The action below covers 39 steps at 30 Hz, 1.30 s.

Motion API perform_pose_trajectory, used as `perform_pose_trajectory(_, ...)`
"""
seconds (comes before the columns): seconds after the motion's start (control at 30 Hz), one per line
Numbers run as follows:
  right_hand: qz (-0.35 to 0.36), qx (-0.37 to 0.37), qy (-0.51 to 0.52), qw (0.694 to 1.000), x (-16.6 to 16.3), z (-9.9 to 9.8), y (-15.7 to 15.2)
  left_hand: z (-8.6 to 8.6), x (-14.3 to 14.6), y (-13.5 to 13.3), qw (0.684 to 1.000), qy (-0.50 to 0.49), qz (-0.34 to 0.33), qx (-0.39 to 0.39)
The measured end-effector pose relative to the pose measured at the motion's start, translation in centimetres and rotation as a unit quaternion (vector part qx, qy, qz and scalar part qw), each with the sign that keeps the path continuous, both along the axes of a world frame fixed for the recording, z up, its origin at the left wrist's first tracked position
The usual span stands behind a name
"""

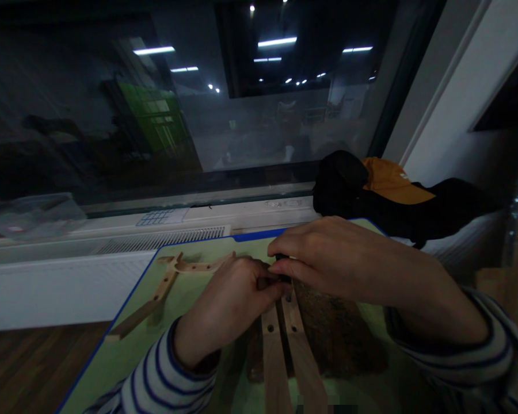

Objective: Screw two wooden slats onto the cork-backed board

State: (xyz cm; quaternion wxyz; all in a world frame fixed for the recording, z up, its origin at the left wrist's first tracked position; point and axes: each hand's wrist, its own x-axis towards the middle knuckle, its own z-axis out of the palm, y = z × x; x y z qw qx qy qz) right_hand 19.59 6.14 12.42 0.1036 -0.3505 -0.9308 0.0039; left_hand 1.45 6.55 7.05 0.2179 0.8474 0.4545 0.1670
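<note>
Fine work at the far ends of 2 pale, drilled wooden bars [277, 365] on a dark brown slab [345, 339].
The right hand's [341, 261] fingers pinch a small black object [280, 256] there; the left hand's [231, 305] fingers curl beside it, exact grip hidden. The step appears to be positioning the object; the next move calls for steady bars and careful alignment.

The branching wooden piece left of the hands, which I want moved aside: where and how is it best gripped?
Probably by the branching wooden piece's straight stretch with holes, with fingers pinching across its width from above and the left. That stretch is slim and uncovered, while the left hand partly hides the right-hand branch.
</note>
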Motion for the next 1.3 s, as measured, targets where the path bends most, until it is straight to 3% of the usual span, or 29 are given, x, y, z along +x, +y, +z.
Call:
perform_pose_trajectory(0.63, -0.015, 0.025, -0.014, 0.999, -0.1, 0.0, 0.0, -0.3, 0.0, 0.1, 0.999, -0.030, -0.004, -0.026)
perform_pose_trajectory(0.8, -0.017, 0.004, -0.004, 1.000, -0.1, 0.0, 0.1, -0.5, 0.0, 0.3, 0.999, -0.032, 0.023, -0.002)
perform_pose_trajectory(1.3, 0.027, -0.067, 0.015, 0.997, -0.3, 0.9, -0.2, -0.3, 0.0, 0.3, 0.996, -0.064, -0.018, -0.063)
